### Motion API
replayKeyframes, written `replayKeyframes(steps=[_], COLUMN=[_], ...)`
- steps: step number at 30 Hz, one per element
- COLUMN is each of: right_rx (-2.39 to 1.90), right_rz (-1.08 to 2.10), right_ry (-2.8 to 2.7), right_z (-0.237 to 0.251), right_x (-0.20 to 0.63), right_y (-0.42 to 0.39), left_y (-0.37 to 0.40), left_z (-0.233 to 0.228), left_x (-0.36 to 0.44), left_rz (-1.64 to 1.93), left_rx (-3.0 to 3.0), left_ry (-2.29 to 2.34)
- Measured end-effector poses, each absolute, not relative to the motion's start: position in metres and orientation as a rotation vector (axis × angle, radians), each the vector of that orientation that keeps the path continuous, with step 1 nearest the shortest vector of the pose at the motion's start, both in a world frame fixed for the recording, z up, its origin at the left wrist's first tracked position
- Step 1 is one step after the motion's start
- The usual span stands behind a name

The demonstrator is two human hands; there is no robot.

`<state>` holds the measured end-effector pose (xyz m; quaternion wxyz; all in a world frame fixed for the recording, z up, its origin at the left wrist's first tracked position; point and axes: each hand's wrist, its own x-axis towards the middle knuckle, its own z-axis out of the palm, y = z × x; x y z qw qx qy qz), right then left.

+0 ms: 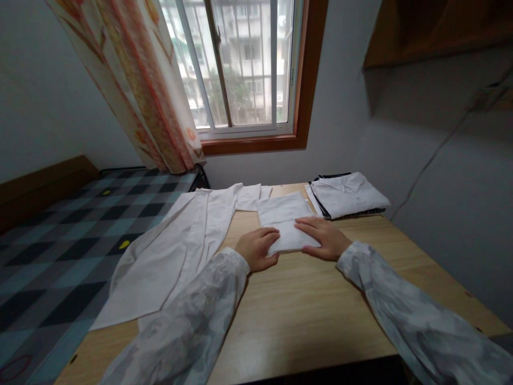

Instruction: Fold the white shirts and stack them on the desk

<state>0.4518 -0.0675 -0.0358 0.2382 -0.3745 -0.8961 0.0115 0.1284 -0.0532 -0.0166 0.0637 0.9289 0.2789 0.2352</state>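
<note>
Left hand (257, 248) and right hand (321, 237), fingers spread flat, pressing the near end of a folded white shirt (285, 221) mid-bench (304, 315), holding its fold; unfolded white garment (176, 251) draped over left edge.

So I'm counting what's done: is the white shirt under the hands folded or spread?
Folded: the white shirt is a compact rectangle, both hands flat on its near edge.

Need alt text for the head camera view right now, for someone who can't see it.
Both hands, left hand and right hand, press flat on a folded white garment on a wooden table. An unfolded white shirt lies spread to the left, hanging over the table edge; a stack of folded clothes sits at the far right, below a window.
</note>
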Motion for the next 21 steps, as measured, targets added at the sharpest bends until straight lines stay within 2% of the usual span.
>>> replayKeyframes(steps=[13,21], right_rx=[-0.917,-0.863], right_rz=[0.163,0.109], right_ry=[-2.448,-2.461], right_z=[-0.053,-0.041], right_x=[0.47,0.461], right_y=[-0.061,-0.074], left_y=[-0.044,-0.044], left_z=[-0.014,-0.013], left_x=[0.118,0.118], left_rz=[0.541,0.642], left_rx=[2.888,2.924], left_ry=[0.803,0.748])
